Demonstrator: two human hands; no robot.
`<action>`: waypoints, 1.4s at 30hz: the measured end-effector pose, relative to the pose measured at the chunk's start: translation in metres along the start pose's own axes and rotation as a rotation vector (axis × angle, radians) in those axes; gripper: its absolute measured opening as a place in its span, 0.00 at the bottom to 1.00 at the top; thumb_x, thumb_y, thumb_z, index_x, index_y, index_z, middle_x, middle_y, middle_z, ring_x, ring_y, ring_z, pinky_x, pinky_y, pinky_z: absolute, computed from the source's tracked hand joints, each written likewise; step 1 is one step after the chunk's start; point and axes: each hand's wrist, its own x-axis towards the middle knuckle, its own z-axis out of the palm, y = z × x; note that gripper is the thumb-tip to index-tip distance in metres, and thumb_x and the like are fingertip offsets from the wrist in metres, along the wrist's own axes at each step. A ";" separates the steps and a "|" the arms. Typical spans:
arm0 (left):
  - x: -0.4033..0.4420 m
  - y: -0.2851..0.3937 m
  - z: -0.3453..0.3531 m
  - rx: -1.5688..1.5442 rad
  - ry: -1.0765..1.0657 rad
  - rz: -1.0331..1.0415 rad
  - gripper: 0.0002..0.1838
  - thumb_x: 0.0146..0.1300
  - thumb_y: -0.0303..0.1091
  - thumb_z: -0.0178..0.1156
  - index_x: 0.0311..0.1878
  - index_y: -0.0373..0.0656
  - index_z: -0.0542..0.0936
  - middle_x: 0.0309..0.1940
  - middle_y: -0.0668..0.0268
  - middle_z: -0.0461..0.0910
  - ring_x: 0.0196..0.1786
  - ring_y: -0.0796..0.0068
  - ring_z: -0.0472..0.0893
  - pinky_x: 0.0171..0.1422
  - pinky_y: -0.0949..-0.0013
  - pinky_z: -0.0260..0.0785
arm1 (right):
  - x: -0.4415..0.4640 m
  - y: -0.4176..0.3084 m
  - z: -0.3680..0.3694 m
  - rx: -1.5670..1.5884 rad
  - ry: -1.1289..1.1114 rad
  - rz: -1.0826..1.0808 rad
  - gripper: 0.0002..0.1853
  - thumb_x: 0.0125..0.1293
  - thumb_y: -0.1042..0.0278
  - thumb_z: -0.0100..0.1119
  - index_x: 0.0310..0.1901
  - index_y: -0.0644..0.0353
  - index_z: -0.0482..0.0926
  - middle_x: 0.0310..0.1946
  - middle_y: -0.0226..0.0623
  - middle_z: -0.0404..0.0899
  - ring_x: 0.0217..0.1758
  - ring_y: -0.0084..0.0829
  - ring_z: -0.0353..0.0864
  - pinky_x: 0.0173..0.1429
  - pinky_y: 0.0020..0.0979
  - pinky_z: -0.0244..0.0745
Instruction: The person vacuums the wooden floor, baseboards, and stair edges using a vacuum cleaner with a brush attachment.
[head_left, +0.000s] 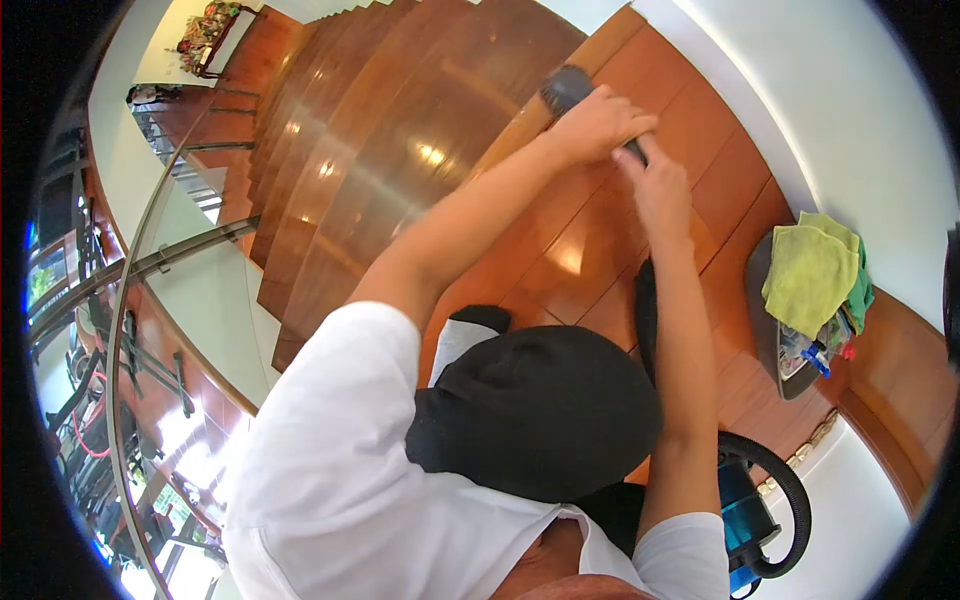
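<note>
I see the black brush (567,90) at the wooden step's edge (515,138). The left hand (598,128) has its fingers curled around it, and the right hand (658,188) has its fingers gripping the handle (635,152). To the right, a yellow cloth (808,270) sits on a gray bin (763,310), near a blue machine (742,500).

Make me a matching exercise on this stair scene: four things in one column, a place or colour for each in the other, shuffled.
Things
1. Brush
2. Yellow cloth
3. Vacuum
4. Shirt

Places and colours
A. White
B. Jutting past the left hand
C. Blue and black, at lower right
D. Lying over the caddy

Right pairs: 1-B; 2-D; 3-C; 4-A
</note>
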 end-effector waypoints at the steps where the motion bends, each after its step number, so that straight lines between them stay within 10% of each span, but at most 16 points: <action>1: 0.018 -0.011 0.001 -0.004 -0.006 0.030 0.17 0.54 0.34 0.63 0.47 0.54 0.73 0.39 0.72 0.82 0.45 0.67 0.81 0.48 0.60 0.63 | 0.016 0.002 -0.006 -0.026 0.028 0.025 0.21 0.65 0.46 0.57 0.53 0.48 0.78 0.37 0.54 0.82 0.41 0.57 0.81 0.44 0.52 0.73; 14: 0.091 -0.079 0.037 0.151 0.066 -0.020 0.21 0.53 0.29 0.62 0.51 0.56 0.74 0.42 0.73 0.80 0.54 0.67 0.76 0.64 0.59 0.61 | 0.107 0.014 -0.011 0.005 0.039 0.186 0.23 0.65 0.46 0.55 0.59 0.45 0.75 0.42 0.52 0.82 0.48 0.56 0.80 0.51 0.51 0.72; 32: -0.208 0.169 -0.083 -0.089 -0.064 -0.492 0.17 0.51 0.33 0.59 0.47 0.45 0.75 0.40 0.62 0.75 0.52 0.59 0.73 0.64 0.55 0.59 | -0.177 -0.056 0.053 0.018 -0.640 -0.145 0.26 0.65 0.54 0.59 0.63 0.47 0.67 0.30 0.50 0.80 0.37 0.55 0.82 0.40 0.53 0.75; 42: -0.046 0.142 0.028 -0.191 -0.137 0.013 0.19 0.54 0.32 0.59 0.51 0.44 0.73 0.46 0.61 0.76 0.53 0.59 0.73 0.64 0.54 0.59 | -0.148 0.037 -0.024 -0.105 -0.091 0.151 0.25 0.64 0.49 0.60 0.60 0.47 0.70 0.31 0.53 0.81 0.36 0.55 0.82 0.38 0.50 0.75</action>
